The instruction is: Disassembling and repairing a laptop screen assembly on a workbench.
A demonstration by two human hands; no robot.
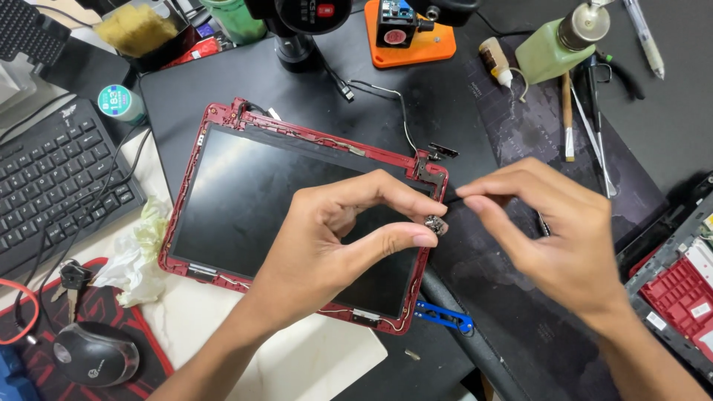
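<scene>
Left hand [327,245] pinches small metal part [435,223] at red screen frame [194,160] edge; right hand [553,230] fingers pinch thin wire [454,194]. Next probably calls for steady, fine grip.

electronics repair bench | opened laptop screen [297,215] | tweezers [598,141] | brush [567,119]

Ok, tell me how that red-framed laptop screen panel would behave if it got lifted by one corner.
The screen panel looks thin and wide, so it would probably flex and could crack. Its red frame is bare, with thin wires along the edge that may snag. It probably slides easily on the dark mat.
</scene>
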